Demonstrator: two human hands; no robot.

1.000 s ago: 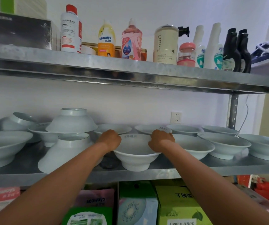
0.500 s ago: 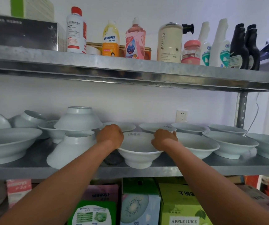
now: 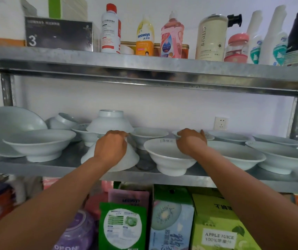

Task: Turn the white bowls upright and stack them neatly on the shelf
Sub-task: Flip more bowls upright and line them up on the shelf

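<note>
All white bowls sit on the middle shelf [image 3: 36, 168], across the centre band of the frame. Change noted: the left hand [image 3: 111, 147] has left the rim of the upright bowl [image 3: 169, 159] at centre and now curls over the foot of the overturned bowl [image 3: 126, 159] just left of it. The right hand [image 3: 191, 141] still pinches the upright bowl's far rim. We judge that flipping this overturned bowl comes next, with the upright bowl as the likely stacking base. Count: ten bowls upright, one cut by the right edge. Two overturned, the second overturned bowl [image 3: 110, 121] perched on an upright one at left centre. Two on their sides at far left, a large tilted bowl [image 3: 9, 123] and a small tilted bowl [image 3: 61, 121]. Two hands.
</note>
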